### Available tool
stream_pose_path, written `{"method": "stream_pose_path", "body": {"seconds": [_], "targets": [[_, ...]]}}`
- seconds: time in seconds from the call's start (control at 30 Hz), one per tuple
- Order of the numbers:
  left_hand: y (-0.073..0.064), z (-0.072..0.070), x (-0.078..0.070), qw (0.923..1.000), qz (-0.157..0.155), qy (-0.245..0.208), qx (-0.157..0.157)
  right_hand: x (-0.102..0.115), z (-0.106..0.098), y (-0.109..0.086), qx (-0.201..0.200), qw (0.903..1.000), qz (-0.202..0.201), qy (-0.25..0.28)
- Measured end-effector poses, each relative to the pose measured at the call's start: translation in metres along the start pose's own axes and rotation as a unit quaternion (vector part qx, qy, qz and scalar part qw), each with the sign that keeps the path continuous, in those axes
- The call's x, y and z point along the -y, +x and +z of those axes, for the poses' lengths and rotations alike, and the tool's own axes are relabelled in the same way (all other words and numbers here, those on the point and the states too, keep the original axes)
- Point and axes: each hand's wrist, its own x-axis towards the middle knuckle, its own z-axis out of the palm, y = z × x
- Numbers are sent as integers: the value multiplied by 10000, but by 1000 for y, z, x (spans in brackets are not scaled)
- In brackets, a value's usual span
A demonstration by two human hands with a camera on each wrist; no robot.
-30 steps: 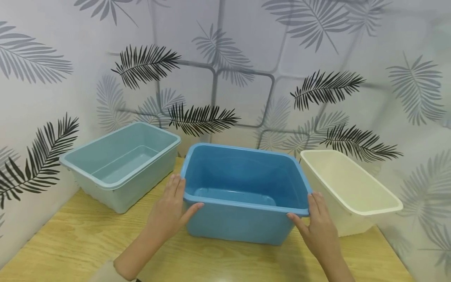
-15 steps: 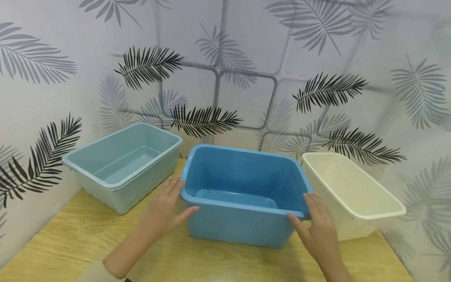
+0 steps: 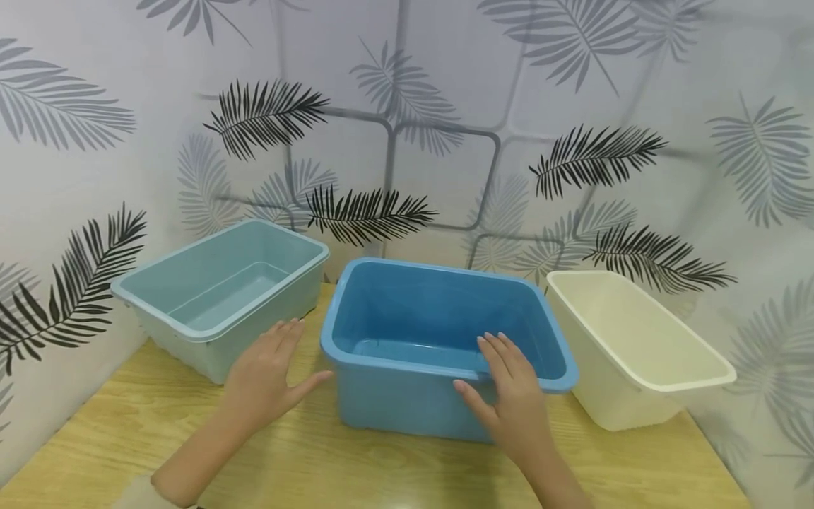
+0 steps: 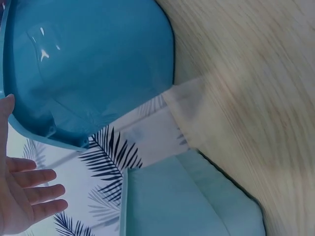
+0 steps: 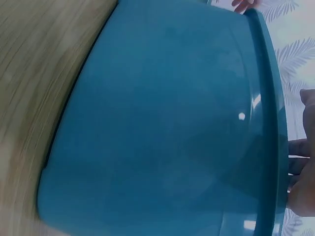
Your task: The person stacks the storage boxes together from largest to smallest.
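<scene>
A deep blue plastic basin stands upright on the table between two other basins. My left hand hovers with fingers extended between the blue basin and the pale teal basin, its thumb pointing toward the blue rim. In the left wrist view the spread fingers hold nothing. My right hand is over the near rim of the blue basin, right of its middle, fingers stretched forward above the opening. The right wrist view shows the blue wall large, with that hand beside the rim.
A cream basin stands on the right, close beside the blue one. All the basins rest on a wood-grain table. Behind them rises a wall with a feather and leaf pattern.
Both hands have left the blue basin's corners. The left hand has moved left, away from the rim; the right hand has moved left across the near rim. The basins stay put.
</scene>
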Motion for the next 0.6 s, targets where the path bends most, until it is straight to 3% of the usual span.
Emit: {"method": "stream_pose_path", "body": {"seconds": [0.47,0.6], "targets": [[-13,-8,25,9996,-98,176,202,45,30,20,62,9988,-360,335],[-15,-12,31,9994,-184,184,232,58,36,25,297,9974,-299,582]]}}
